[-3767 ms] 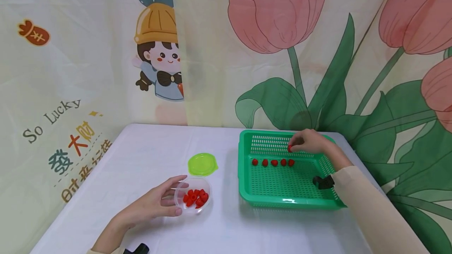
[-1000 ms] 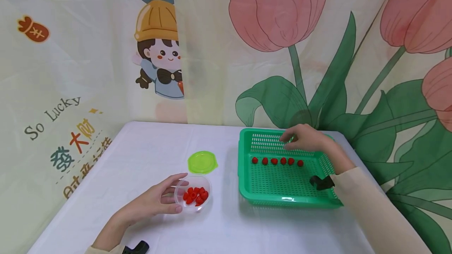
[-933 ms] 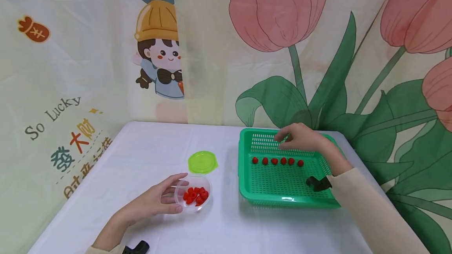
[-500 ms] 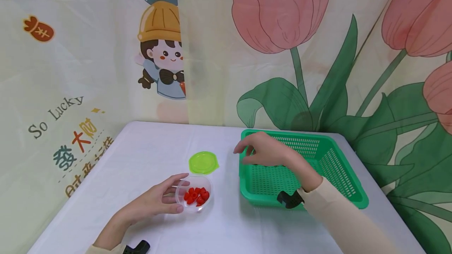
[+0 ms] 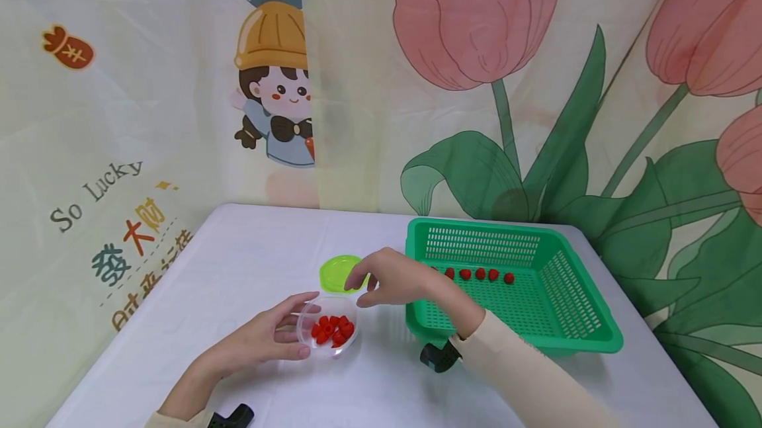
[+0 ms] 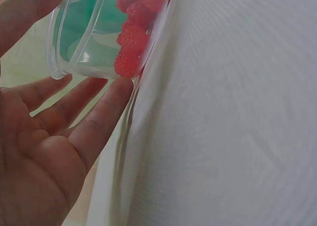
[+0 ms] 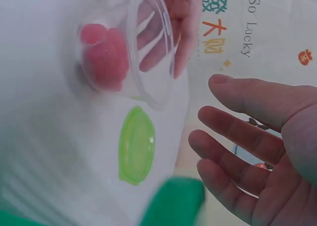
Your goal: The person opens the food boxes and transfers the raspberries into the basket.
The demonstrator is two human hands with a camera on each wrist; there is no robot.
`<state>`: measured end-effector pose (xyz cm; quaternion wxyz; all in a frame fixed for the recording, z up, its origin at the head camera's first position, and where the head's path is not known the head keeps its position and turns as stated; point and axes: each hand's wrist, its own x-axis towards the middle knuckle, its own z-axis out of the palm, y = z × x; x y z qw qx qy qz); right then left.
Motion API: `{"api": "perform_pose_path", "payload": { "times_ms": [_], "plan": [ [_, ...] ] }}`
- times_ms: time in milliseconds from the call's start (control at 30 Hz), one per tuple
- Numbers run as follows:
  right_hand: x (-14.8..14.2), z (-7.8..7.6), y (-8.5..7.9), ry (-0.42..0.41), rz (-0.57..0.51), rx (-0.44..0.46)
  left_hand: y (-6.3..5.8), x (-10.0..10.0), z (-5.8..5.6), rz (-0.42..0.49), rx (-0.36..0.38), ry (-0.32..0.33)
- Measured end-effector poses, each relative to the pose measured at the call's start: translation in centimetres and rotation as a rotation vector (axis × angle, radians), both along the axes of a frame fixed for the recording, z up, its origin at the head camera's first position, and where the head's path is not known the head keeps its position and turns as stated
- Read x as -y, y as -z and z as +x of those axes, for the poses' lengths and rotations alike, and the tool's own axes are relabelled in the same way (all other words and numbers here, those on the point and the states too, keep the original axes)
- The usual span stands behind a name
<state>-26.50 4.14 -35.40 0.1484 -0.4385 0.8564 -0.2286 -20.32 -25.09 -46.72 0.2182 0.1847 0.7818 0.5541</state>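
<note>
On the white table, a clear round plastic tub (image 5: 333,303) contains several red raspberries (image 5: 339,333). My left hand (image 5: 258,337) holds the tub's left side between thumb and fingers, and the left wrist view has those fingers touching its wall. My right hand (image 5: 395,277) hovers just beyond and right of the tub, its fingers loosely bent; in the right wrist view nothing is between them. Inside the green plastic basket (image 5: 562,282) at right lies a row of several raspberries (image 5: 479,274). My right forearm partly hides the basket's near left corner and the row's left end.
Behind the tub lies a light green lid (image 5: 335,273), partly covered by my right hand in the head view and fully visible in the right wrist view. A printed cloth (image 5: 351,117) with tulips hangs behind the table (image 5: 268,249).
My right hand set a raspberry down at the right end of the basket's row, then moved left out of the basket, across toward the tub. My left hand stayed on the tub.
</note>
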Motion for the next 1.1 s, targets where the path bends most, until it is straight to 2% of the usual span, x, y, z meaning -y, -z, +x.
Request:
{"api": "perform_pose_path", "payload": {
  "times_ms": [300,700,967,1100],
  "plan": [
    [1.0,0.3,1.6,0.035,0.033,0.067,-0.1,-0.1,0.0,0.006,0.006,0.004],
    [1.7,-0.1,2.8,0.003,0.05,0.11,-0.1,0.0,0.0,-0.003,0.009,0.0],
    [2.8,-0.3,2.8,-0.047,0.152,0.095,0.0,0.1,-0.1,0.026,0.017,0.013],
    [3.5,-0.4,2.9,-0.09,0.209,0.056,0.1,0.0,-0.2,0.027,0.019,0.01]
  ]
}}
